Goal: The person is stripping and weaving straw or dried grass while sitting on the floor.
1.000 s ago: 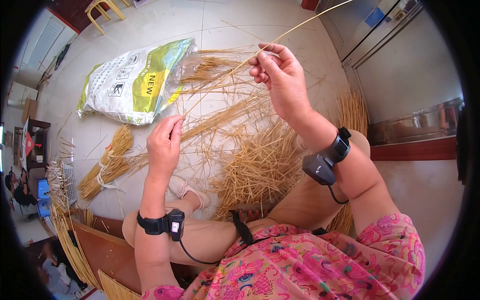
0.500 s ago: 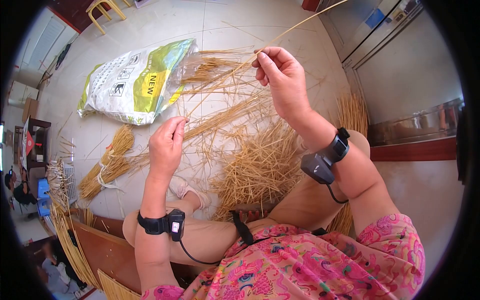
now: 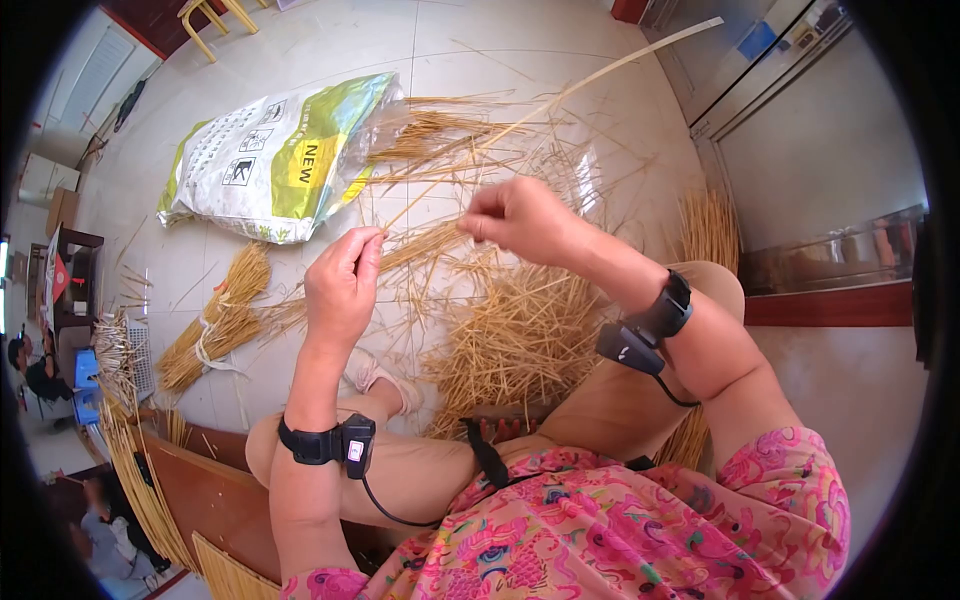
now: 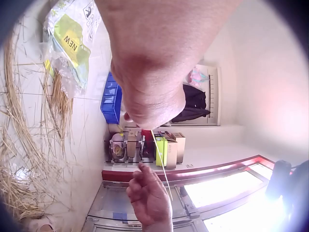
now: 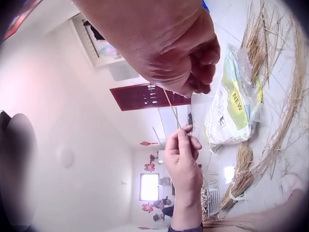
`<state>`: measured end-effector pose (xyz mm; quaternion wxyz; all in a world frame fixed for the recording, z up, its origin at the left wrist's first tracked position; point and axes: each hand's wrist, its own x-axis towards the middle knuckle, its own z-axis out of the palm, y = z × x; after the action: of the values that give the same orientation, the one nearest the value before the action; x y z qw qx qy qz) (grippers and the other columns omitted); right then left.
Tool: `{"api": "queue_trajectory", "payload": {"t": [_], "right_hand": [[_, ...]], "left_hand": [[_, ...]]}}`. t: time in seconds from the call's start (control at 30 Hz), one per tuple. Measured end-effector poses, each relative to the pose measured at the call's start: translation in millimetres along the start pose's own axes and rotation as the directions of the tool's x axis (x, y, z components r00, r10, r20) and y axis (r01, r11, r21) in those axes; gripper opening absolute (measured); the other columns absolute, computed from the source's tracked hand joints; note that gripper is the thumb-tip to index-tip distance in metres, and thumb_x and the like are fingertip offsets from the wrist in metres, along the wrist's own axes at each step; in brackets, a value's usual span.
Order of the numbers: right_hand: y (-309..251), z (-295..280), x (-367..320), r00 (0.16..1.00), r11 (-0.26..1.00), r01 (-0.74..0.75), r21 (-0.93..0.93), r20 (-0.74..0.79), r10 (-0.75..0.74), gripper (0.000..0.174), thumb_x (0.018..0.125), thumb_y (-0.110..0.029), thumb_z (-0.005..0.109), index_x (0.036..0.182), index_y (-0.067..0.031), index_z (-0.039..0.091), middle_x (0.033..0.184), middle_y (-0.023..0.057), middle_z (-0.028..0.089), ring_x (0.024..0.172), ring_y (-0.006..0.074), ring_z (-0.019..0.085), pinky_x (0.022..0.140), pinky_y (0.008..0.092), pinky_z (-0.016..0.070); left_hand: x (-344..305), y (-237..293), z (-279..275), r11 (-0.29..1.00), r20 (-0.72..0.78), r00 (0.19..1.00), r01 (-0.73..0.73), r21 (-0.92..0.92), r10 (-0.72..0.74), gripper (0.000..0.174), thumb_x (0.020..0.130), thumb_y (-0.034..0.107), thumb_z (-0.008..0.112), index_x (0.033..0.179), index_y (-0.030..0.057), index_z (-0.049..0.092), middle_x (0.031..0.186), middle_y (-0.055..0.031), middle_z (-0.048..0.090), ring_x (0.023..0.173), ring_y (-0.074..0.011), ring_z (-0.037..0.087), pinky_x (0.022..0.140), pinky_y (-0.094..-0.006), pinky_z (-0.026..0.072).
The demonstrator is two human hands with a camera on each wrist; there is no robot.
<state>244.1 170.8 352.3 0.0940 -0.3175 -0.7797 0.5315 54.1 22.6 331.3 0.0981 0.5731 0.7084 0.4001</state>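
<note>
In the head view my left hand [image 3: 340,285] pinches the near end of one long straw [image 3: 650,50] between thumb and forefinger. The straw slants up and away to the right, and its far part looks pale and wider. My right hand [image 3: 525,222] hovers right of the left hand, below the straw's line, with loosely curled fingers and nothing visible in them. The left wrist view shows the straw [image 4: 161,159] passing beside the right hand [image 4: 150,198]. From the right wrist, the left hand [image 5: 182,162] grips the straw [image 5: 172,108], whose other part the right hand hides.
A white-and-green bag [image 3: 270,160] with straws at its mouth lies on the floor. Near it is a straw bundle [image 3: 225,315] tied with white string. Loose straw [image 3: 520,335] is heaped before my legs. A wooden board [image 3: 215,500] stands at lower left, a metal-framed door [image 3: 820,160] at right.
My right hand has let go of the straw and dropped down toward the left hand. The left hand has shifted slightly right, still pinching the straw's end.
</note>
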Motion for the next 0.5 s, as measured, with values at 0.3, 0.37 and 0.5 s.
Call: {"api": "queue_trajectory", "payload": {"t": [0.3, 0.37, 0.5], "right_hand": [[1, -24, 13, 0.874, 0.666, 0.356, 0.656, -0.486, 0.011, 0.012, 0.089, -0.010, 0.057, 0.094, 0.0008, 0.060, 0.081, 0.0051, 0.062, 0.067, 0.0085, 0.055, 0.058, 0.0202, 0.0442], [1, -24, 12, 0.861, 0.648, 0.371, 0.665, -0.508, 0.028, 0.012, 0.089, -0.009, 0.057, 0.094, 0.0010, 0.060, 0.081, 0.0059, 0.062, 0.066, 0.0087, 0.055, 0.057, 0.0204, 0.0442], [0, -27, 11, 0.846, 0.616, 0.417, 0.669, -0.534, 0.007, 0.012, 0.088, -0.009, 0.057, 0.093, 0.0012, 0.059, 0.081, 0.0067, 0.061, 0.065, 0.0090, 0.055, 0.056, 0.0211, 0.0441]], "left_hand": [[0, -2, -1, 0.997, -0.063, 0.997, -0.047, 0.056, 0.051, 0.008, 0.086, 0.011, 0.059, 0.090, 0.0055, 0.062, 0.078, -0.0113, 0.063, 0.069, -0.0278, 0.060, 0.061, -0.0342, 0.0467], [0, -1, 0, 0.996, -0.060, 0.996, -0.056, 0.063, 0.060, 0.007, 0.085, 0.010, 0.059, 0.090, 0.0057, 0.062, 0.078, -0.0112, 0.063, 0.070, -0.0282, 0.060, 0.062, -0.0345, 0.0470], [0, -1, -1, 0.994, -0.055, 0.996, -0.067, 0.087, 0.072, 0.007, 0.084, 0.010, 0.060, 0.090, 0.0058, 0.062, 0.079, -0.0110, 0.063, 0.072, -0.0281, 0.060, 0.062, -0.0346, 0.0473]]}}
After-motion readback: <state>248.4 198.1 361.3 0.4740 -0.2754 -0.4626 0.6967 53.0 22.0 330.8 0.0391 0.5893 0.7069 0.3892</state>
